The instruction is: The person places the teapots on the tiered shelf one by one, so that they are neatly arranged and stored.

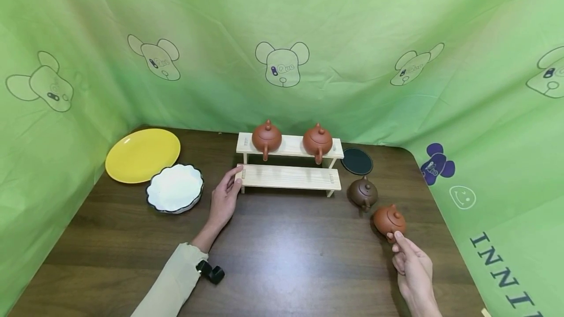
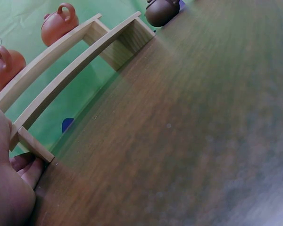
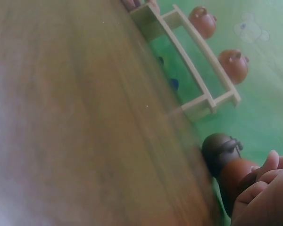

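Right of rack [image 1: 288, 177]: right grip [image 1: 414, 267] pinches orange teapot [image 1: 387, 219] by handle [image 3: 246, 183], presumably for control; left grip [image 1: 223, 201] clasps rack's end, likely bracing.

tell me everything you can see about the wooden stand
The two-tier stand looks like pale, unpainted wood with visible grain, its flat boards raised on end supports. It stands upright on the dark tabletop, the back tier higher. Two reddish-brown teapots sit on the upper board; the lower board carries none. The left hand grips the lower board's left end.
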